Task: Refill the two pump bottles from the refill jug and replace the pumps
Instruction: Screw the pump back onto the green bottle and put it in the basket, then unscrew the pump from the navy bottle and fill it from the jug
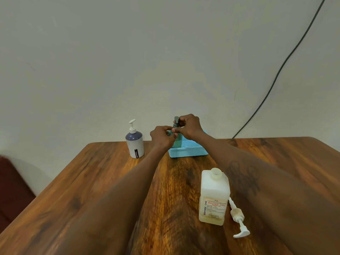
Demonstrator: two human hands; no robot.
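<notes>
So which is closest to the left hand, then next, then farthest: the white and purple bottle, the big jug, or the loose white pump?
1. White and purple bottle, just left of the left hand.
2. Big jug, nearer the camera, right.
3. Loose white pump, lying beside the jug's right.

"JOYO" on the white pump bottle (135, 142); "BIOCHEK CHG Handrub" on the refill jug (214, 197) label.

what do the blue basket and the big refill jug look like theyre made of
Blue basket: likely moulded plastic, matte, its walls a grid of small holes. Refill jug: seemingly translucent, milky plastic with a paper-like printed label; pale liquid shows through near its base.
</notes>
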